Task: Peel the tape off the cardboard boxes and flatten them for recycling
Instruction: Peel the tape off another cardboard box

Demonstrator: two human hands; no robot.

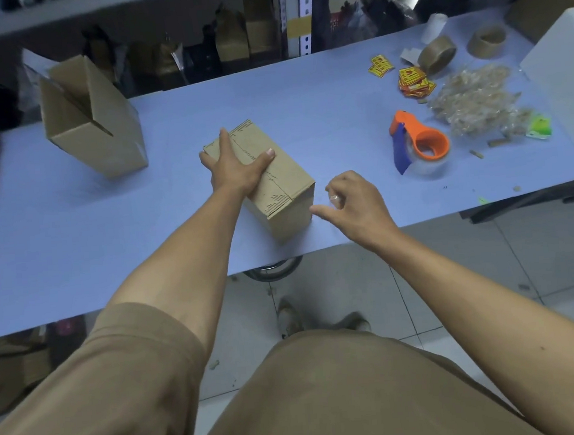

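The left hand [237,168] presses flat on the closed cardboard box [276,187] near the table's [322,111] front edge. The right hand [356,205] hovers beside it, fingers pinching a clear tape scrap [334,199].

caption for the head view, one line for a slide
Left hand holds a closed cardboard box on the table; right hand beside it.

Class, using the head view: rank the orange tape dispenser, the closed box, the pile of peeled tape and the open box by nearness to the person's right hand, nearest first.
From the right hand:
1. closed box, just to its left, under the left hand.
2. orange tape dispenser, up to the right.
3. pile of peeled tape, beyond the dispenser.
4. open box, far left.
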